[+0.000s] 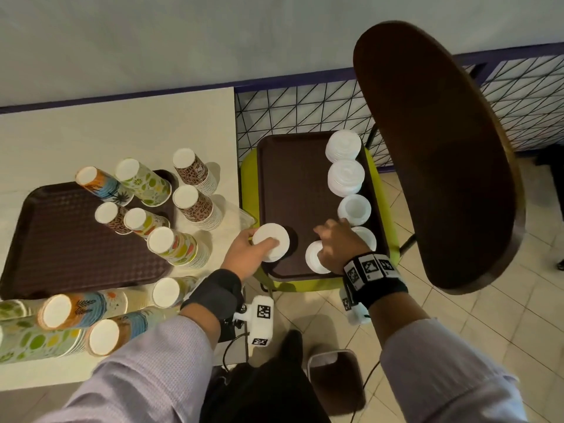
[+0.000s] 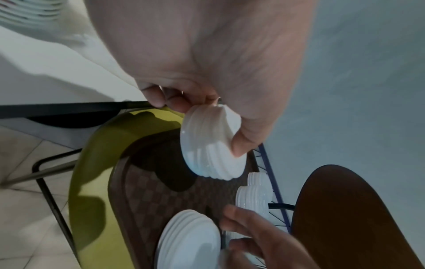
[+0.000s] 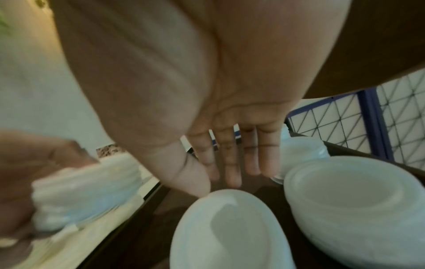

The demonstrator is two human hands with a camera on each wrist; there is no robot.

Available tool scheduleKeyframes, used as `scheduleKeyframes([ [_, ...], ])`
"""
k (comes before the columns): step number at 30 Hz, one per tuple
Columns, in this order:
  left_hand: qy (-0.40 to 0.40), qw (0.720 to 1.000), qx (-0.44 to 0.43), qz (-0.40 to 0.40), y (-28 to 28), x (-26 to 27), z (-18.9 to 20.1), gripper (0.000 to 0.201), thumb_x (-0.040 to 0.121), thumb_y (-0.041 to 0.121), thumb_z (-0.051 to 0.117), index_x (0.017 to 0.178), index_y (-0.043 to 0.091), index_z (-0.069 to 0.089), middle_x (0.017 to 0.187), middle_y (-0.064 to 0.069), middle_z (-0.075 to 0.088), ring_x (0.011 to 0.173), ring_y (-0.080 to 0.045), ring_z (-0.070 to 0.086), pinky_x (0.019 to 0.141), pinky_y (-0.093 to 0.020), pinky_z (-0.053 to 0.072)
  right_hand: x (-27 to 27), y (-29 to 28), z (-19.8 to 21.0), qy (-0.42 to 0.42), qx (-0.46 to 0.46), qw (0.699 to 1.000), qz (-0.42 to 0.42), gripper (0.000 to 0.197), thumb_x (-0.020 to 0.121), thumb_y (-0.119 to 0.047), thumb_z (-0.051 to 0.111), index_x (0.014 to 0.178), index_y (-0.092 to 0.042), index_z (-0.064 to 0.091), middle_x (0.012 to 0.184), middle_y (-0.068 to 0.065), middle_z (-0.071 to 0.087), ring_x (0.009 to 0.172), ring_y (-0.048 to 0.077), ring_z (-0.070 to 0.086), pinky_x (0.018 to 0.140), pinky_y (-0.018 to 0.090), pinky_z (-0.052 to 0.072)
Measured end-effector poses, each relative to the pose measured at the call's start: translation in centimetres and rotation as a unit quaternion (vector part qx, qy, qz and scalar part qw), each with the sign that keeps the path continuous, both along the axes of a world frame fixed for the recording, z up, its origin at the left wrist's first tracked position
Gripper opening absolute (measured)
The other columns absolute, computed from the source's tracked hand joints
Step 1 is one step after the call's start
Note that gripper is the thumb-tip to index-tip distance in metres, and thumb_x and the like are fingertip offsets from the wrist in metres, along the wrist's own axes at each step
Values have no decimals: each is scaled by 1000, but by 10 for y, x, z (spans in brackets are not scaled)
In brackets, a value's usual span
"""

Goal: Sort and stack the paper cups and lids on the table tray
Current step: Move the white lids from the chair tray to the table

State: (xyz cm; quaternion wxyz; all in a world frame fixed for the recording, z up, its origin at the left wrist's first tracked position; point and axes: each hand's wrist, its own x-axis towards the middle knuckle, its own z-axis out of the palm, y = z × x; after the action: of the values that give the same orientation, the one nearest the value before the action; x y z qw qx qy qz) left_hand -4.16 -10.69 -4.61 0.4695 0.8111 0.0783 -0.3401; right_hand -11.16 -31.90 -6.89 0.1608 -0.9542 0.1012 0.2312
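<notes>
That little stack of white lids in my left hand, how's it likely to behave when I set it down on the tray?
The stack of lids looks thin and nested, so probably light and a bit flexible. The left hand pinches it by the edges, and its layers already fan unevenly, so they may slide apart. On the brown tray it should sit flat, like the stacks nearby.

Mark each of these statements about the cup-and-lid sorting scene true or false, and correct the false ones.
1. The left hand holds a stack of white lids. True.
2. The right hand grips a paper cup. False: its fingers are straight, over the lid tray.
3. The lid tray rests on a green chair seat. True.
4. The paper cups stand mouth up. False: they are upside down, bases showing.
</notes>
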Motion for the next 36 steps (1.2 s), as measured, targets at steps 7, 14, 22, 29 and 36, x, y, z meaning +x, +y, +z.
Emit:
scheduleKeyframes([
  [7, 21, 998, -50, 27, -5, -6, 13, 70, 70, 48, 69, 133, 18, 61, 126, -4, 69, 114, -23, 64, 106, -41, 50, 1, 17, -10, 75, -53, 994, 52, 39, 93, -19, 62, 130, -14, 49, 136, 11, 43, 125, 36, 40, 102, 46, 47],
  [14, 30, 997, -68, 27, -4, -8, 15, 60, 70, 46, 69, 125, 25, 61, 123, -3, 70, 114, -23, 64, 109, -45, 49, 7, 22, -7, 105, -46, 993, 29, 36, 98, -28, 60, 129, -13, 49, 141, 11, 28, 119, 38, 46, 98, 46, 49],
  [22, 61, 983, -133, 112, -7, -14, 18, 34, 97, 18, 62, 130, 20, 54, 125, -10, 61, 107, -27, 63, 86, -41, 61, 2, 29, -4, 93, -14, 995, 16, 43, 100, -30, 58, 135, -9, 44, 139, 15, 28, 118, 37, 51, 101, 44, 48],
  [29, 30, 972, -199, 125, -3, -17, 53, 36, 94, 13, 51, 120, 33, 64, 124, -11, 58, 104, -37, 66, 63, -33, 58, -14, 21, 7, -10, 187, 976, -113, 49, 101, -32, 57, 143, -18, 38, 132, 13, 46, 115, 34, 56, 94, 42, 48],
  [36, 0, 948, -280, 150, 23, -32, 123, 37, 73, 24, 53, 107, 27, 69, 109, -11, 59, 79, -27, 60, 46, -26, 45, -32, 48, 90, -226, 437, 823, -284, 25, 101, -25, 61, 126, -23, 57, 110, 5, 61, 72, 30, 67, 52, 48, 60],
])
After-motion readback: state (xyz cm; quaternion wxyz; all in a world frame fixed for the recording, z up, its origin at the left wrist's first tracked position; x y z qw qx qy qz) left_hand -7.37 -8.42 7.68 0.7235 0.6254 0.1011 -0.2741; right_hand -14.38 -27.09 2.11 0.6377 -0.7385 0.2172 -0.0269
